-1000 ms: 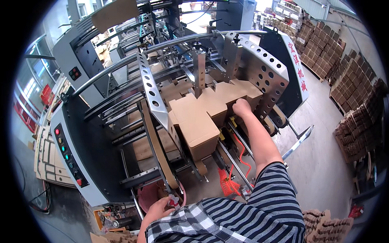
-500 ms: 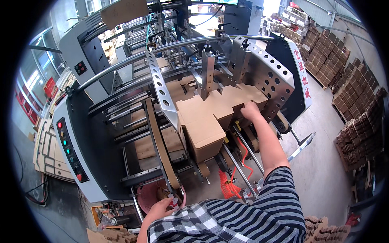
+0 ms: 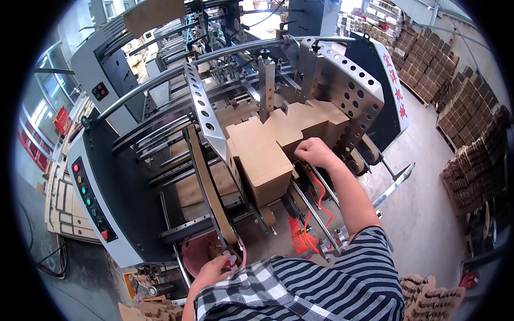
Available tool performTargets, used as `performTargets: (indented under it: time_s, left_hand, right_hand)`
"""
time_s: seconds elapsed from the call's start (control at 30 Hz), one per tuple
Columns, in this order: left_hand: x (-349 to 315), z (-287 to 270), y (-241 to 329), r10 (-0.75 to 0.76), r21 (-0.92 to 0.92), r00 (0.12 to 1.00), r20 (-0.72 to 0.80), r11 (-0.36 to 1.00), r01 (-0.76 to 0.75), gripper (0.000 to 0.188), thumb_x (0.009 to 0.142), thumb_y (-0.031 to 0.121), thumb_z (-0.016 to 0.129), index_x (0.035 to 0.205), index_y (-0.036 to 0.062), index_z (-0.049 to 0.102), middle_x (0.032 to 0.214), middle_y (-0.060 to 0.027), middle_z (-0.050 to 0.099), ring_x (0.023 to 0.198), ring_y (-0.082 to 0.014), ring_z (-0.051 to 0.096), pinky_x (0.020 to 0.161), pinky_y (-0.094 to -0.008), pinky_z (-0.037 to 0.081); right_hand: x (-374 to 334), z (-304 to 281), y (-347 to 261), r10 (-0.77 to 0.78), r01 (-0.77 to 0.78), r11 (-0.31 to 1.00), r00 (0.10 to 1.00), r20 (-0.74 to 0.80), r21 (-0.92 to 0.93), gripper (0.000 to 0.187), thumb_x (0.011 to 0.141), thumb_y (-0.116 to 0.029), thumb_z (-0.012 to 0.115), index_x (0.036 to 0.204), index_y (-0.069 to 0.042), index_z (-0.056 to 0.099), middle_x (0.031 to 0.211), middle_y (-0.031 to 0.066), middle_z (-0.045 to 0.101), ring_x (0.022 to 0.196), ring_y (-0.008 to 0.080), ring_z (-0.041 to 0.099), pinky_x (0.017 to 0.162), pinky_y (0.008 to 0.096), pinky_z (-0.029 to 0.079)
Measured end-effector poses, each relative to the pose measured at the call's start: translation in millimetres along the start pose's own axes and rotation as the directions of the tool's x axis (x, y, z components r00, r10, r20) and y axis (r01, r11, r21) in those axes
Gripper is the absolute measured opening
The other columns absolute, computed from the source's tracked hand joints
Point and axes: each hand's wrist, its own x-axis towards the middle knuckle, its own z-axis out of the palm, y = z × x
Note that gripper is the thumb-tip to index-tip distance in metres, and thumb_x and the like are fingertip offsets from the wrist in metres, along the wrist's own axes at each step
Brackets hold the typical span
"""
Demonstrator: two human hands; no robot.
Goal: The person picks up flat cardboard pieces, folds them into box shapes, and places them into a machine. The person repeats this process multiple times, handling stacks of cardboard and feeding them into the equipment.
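Neatly stacked cardboard [image 3: 261, 147], curled right hand [image 3: 317, 152]

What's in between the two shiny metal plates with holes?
In the head view, brown cardboard lies between the left plate and the right plate. Two metal posts stand there too.

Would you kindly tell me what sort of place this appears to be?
Probably a cardboard packaging workshop: a large machine carries flat-folded cardboard, and tall brown stacks stand on the floor along the right.
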Motion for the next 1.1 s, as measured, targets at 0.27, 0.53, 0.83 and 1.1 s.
performTargets:
  time_s: [0.27, 0.53, 0.83, 1.1]
  left_hand:
    - [-1, 4, -1, 0.001, -0.024, 1.000, -0.004, 1.000, -0.001, 0.062, 0.080, 0.027, 0.073, 0.131, 0.0018, 0.049, 0.124, -0.0189, 0.057, 0.111, -0.0356, 0.057, 0.092, -0.0400, 0.048]
    - [3, 1, 2, -0.013, -0.020, 0.999, 0.031, 1.000, 0.013, 0.062, 0.079, 0.027, 0.073, 0.131, 0.0023, 0.050, 0.124, -0.0185, 0.058, 0.111, -0.0351, 0.057, 0.092, -0.0396, 0.048]
    - [10, 2, -5, 0.022, -0.001, 0.999, 0.023, 1.000, -0.022, 0.062, 0.079, 0.027, 0.073, 0.130, 0.0011, 0.050, 0.123, -0.0192, 0.058, 0.112, -0.0349, 0.056, 0.093, -0.0392, 0.048]
    - [7, 19, -29, 0.011, -0.108, 1.000, -0.002, 0.994, -0.011, 0.062, 0.079, 0.026, 0.074, 0.130, 0.0018, 0.049, 0.121, -0.0182, 0.059, 0.110, -0.0362, 0.057, 0.091, -0.0410, 0.048]
  right_hand:
    - [3, 24, 2, -0.035, -0.002, 0.985, 0.978, -0.206, -0.175, 0.018, 0.079, -0.022, 0.061, 0.081, -0.009, 0.072, 0.081, 0.0152, 0.068, 0.081, 0.0346, 0.065, 0.073, 0.0434, 0.052]
    - [15, 30, 7, -0.051, -0.003, 0.932, 0.989, -0.140, -0.361, 0.022, 0.079, -0.023, 0.056, 0.075, -0.006, 0.070, 0.079, 0.0177, 0.067, 0.081, 0.0360, 0.065, 0.074, 0.0455, 0.053]
    - [2, -21, 70, 0.473, -0.531, 0.838, 0.822, -0.316, -0.126, 0.025, 0.076, -0.019, 0.057, 0.092, -0.005, 0.072, 0.097, 0.0195, 0.068, 0.097, 0.0347, 0.065, 0.085, 0.0419, 0.052]
    - [34, -47, 85, 0.574, -0.651, 0.694, 0.758, -0.311, -0.306, 0.034, 0.075, -0.017, 0.057, 0.102, 0.000, 0.070, 0.111, 0.0204, 0.066, 0.104, 0.0343, 0.064, 0.088, 0.0409, 0.052]
